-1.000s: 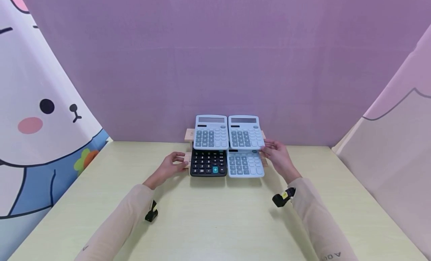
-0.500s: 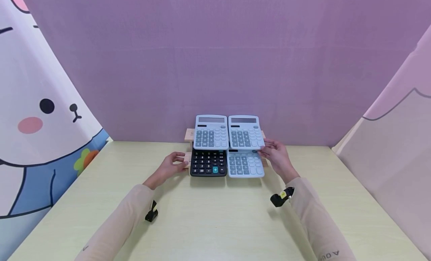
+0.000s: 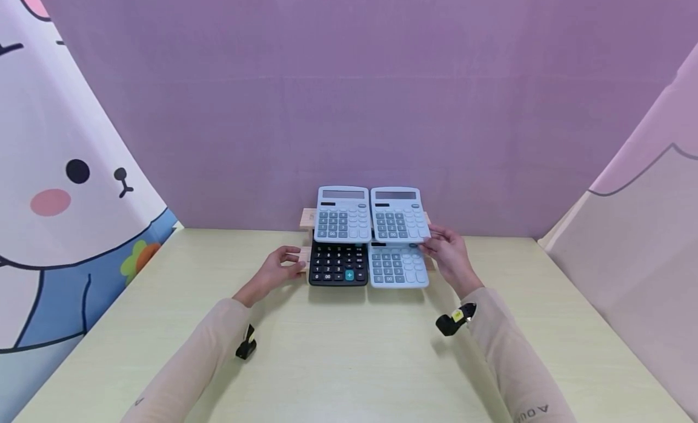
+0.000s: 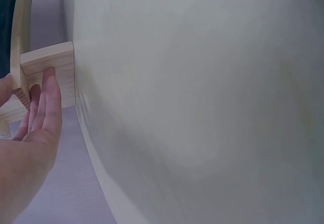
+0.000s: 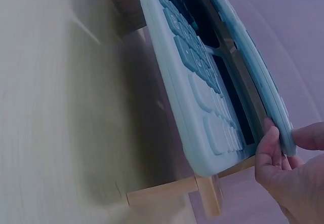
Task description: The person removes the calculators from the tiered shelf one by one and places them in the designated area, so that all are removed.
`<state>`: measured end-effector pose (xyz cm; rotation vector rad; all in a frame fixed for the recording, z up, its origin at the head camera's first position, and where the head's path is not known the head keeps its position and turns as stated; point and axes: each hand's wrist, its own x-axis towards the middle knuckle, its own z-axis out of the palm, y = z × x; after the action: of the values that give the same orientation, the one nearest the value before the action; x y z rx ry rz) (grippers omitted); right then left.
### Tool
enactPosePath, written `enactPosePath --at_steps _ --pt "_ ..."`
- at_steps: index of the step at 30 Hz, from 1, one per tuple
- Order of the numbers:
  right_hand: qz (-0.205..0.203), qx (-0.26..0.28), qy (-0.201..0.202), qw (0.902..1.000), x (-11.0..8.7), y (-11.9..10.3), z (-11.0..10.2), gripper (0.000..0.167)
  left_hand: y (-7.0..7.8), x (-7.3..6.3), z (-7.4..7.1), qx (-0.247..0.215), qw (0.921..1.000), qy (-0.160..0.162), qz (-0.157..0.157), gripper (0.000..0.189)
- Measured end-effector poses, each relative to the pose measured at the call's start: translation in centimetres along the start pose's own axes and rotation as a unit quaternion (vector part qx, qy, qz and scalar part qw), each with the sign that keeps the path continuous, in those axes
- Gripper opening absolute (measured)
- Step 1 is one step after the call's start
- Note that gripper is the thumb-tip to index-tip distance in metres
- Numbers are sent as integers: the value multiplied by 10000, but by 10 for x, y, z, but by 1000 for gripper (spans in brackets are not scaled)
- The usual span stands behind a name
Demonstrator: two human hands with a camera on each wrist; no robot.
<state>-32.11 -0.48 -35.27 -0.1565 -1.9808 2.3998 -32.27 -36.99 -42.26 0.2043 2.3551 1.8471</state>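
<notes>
Two light blue calculators, the upper left (image 3: 342, 212) and the upper right (image 3: 399, 216), lean side by side on a two-tier wooden stand (image 3: 308, 219). Below them lie a black calculator (image 3: 338, 266) on the left and another light blue one (image 3: 400, 270) on the right. My right hand (image 3: 451, 258) pinches the lower right corner of the upper right calculator, with the thumb on its face and fingers behind in the right wrist view. At the stand's left end my left hand (image 3: 272, 274) grips a wooden slat (image 4: 21, 36), thumb on one side and fingers on the other.
The stand is on a pale wood-grain table (image 3: 349, 356), close to a purple cloth backdrop (image 3: 349, 108). A cartoon-printed cloth (image 3: 65, 229) hangs at the left, and a pink and white cloth (image 3: 638, 247) at the right.
My right wrist has shifted slightly to the left while its fingers stay on the upper right calculator. The left hand and the calculators keep their places.
</notes>
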Motion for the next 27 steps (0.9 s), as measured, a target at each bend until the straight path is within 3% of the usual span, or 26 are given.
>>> enactPosePath --at_steps 19,27 --pt "-45 281 16 9996 -1 1 -2 52 0 2 0 -10 10000 -15 25 50" --pt "24 319 203 9993 -1 -4 -5 52 -1 3 0 -42 10000 5 15 50"
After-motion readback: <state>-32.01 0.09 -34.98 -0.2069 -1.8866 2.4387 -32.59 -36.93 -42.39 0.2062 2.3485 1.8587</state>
